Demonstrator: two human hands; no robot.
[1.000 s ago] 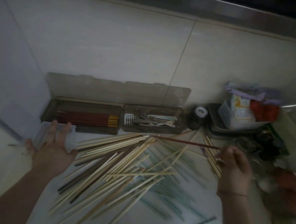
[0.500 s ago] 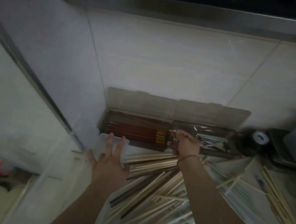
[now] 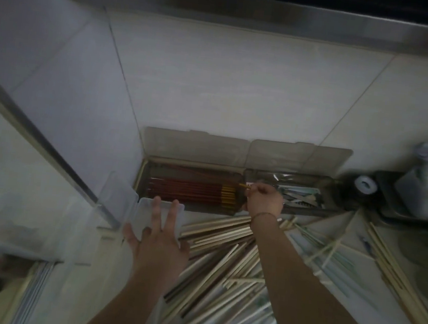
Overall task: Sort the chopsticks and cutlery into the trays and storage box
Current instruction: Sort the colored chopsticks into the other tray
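Chopstick (image 3: 244, 185) now at the left tray (image 3: 193, 171), carried over from the pile by the right hand (image 3: 264, 198), which pinches its yellow end. Left hand (image 3: 158, 238) stays spread flat on the clear box (image 3: 158, 216). One more red stick nearly sorted; pale chopsticks (image 3: 225, 245) below the wrists wait on the worktop.

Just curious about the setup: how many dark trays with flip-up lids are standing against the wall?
2. The left tray holds red chopsticks; the right tray, beside it, holds metal cutlery. The right hand covers part of where they meet.
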